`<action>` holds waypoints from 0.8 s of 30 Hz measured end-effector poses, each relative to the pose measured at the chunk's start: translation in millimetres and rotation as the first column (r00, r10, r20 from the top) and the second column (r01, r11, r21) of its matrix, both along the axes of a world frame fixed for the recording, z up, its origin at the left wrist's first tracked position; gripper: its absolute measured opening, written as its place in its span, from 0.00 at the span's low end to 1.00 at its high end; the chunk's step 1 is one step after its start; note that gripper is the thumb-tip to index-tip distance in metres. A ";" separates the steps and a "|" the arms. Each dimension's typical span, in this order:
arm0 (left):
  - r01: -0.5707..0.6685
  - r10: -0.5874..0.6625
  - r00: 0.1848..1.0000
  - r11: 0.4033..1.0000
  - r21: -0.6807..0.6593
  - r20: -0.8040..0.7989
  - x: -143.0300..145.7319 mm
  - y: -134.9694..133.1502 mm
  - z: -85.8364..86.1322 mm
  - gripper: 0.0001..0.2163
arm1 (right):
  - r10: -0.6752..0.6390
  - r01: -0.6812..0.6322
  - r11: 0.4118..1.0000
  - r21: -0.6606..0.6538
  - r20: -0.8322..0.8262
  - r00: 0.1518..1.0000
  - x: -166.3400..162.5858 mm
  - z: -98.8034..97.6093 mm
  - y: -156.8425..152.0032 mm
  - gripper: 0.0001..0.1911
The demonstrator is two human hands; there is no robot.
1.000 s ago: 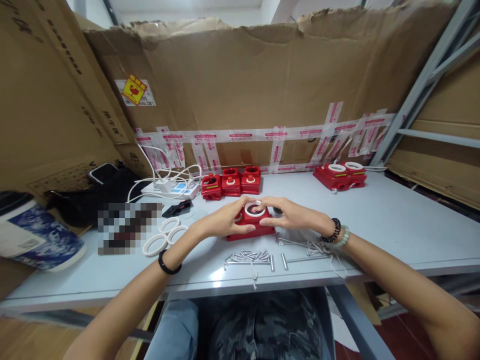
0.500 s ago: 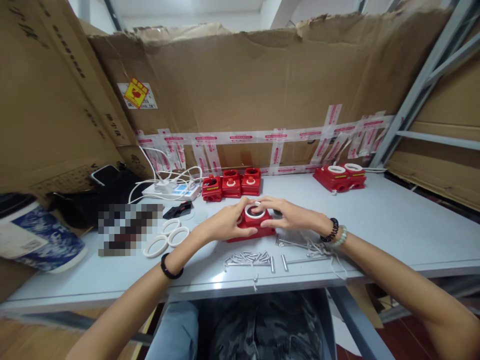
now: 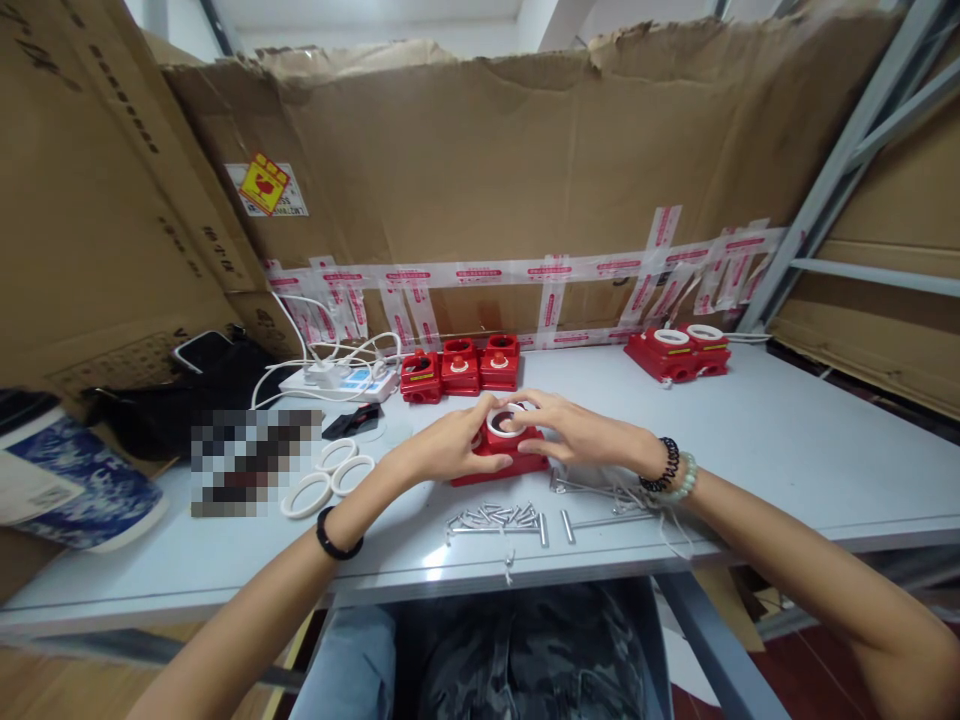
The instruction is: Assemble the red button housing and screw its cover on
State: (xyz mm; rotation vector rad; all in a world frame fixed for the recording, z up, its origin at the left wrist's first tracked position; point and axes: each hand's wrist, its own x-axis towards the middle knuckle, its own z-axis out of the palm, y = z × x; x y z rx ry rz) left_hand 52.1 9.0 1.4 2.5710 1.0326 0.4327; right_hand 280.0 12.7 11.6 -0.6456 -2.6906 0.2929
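Note:
A red box-shaped housing (image 3: 517, 464) lies on the worktable in front of me, with a white ring (image 3: 504, 434) around its round dark opening. Curled around the housing's left side, my left hand (image 3: 454, 440) grips it, thumb along the near face and fingers at the ring's far edge. My right hand (image 3: 577, 428) bends over the opposite side, its fingertips pressing on the ring and its thumb near the housing's front. The fingers partly cover both parts. Closer to me lie several silver screws (image 3: 495, 516) and a T-handled wrench (image 3: 544, 530).
Three loose white rings (image 3: 307, 496) lie at left, near a power strip (image 3: 375, 382) with cables and a large cup (image 3: 82, 480). Several red housings (image 3: 459, 370) stand at the back; two ringed ones (image 3: 675, 356) sit back right. Another T-handled wrench (image 3: 568, 527) lies right. Cardboard (image 3: 465, 170) walls the rear.
Both hands stay on the red housing and ring with almost the same grip. The whole view has shifted slightly.

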 end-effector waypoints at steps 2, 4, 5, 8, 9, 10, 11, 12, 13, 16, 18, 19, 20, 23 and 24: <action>-0.006 0.006 1.000 1.000 -0.003 -0.005 0.2 0.1 0.8 0.25 | 0.008 -0.008 1.000 -0.020 -0.003 1.000 -0.5 0.2 -1.0 0.12; -0.016 0.016 0.999 1.000 0.002 -0.032 0.6 0.1 2.1 0.24 | 0.028 -0.030 0.997 -0.068 -0.027 0.999 -0.8 0.5 -1.6 0.11; -0.024 0.024 0.999 1.000 0.007 -0.049 0.8 0.1 2.8 0.25 | 0.036 -0.040 0.995 -0.095 -0.044 0.998 -0.8 0.6 -1.7 0.11; -0.031 0.032 0.997 0.999 0.016 -0.074 1.4 0.8 5.2 0.26 | 0.034 -0.048 0.987 -0.153 -0.094 0.995 -0.1 0.5 -1.4 0.11; -0.027 0.028 0.997 1.000 0.011 -0.073 1.5 1.3 5.8 0.26 | 0.020 -0.038 0.986 -0.162 -0.111 0.994 0.4 0.1 -1.0 0.11; -0.023 0.023 0.998 1.000 0.002 -0.066 1.5 1.8 6.1 0.26 | 0.001 -0.025 0.985 -0.171 -0.135 0.991 0.9 -0.5 -0.3 0.13; -0.016 0.016 0.998 1.000 -0.008 -0.055 1.5 2.4 6.2 0.27 | -0.020 -0.011 0.982 -0.186 -0.163 0.986 1.5 -1.3 0.5 0.16; -0.010 0.010 0.999 1.000 -0.015 -0.042 1.5 3.0 5.9 0.27 | -0.042 0.000 0.978 -0.211 -0.194 0.980 2.1 -2.3 1.6 0.20; -0.007 0.007 1.000 1.000 -0.016 -0.027 1.5 3.6 5.2 0.29 | -0.065 0.010 0.970 -0.242 -0.221 0.973 2.6 -3.3 2.7 0.26; -0.009 0.009 1.000 1.000 0.001 0.015 1.5 5.2 1.6 0.34 | -0.118 0.027 0.945 -0.326 -0.264 0.957 3.1 -5.2 5.4 0.35; -0.011 0.011 1.000 1.000 -0.005 0.027 1.7 5.7 -0.7 0.34 | -0.126 0.033 0.940 -0.339 -0.257 0.958 2.6 -4.8 5.8 0.32; -0.010 0.010 0.999 1.000 -0.013 0.031 1.9 5.7 -1.6 0.34 | -0.120 0.029 0.941 -0.339 -0.250 0.961 2.2 -4.3 5.7 0.31; -0.010 0.010 0.999 1.000 -0.018 0.037 2.0 5.5 -2.1 0.33 | -0.111 0.025 0.941 -0.337 -0.240 0.964 1.9 -3.7 5.5 0.29; -0.025 0.025 0.998 1.000 -0.011 0.058 2.2 4.1 -2.9 0.32 | -0.088 0.016 0.951 -0.308 -0.221 0.971 1.2 -3.2 4.6 0.27; -0.033 0.033 0.998 0.999 -0.004 0.062 2.2 3.5 -3.2 0.31 | -0.080 0.011 0.956 -0.292 -0.226 0.971 1.2 -3.5 4.2 0.27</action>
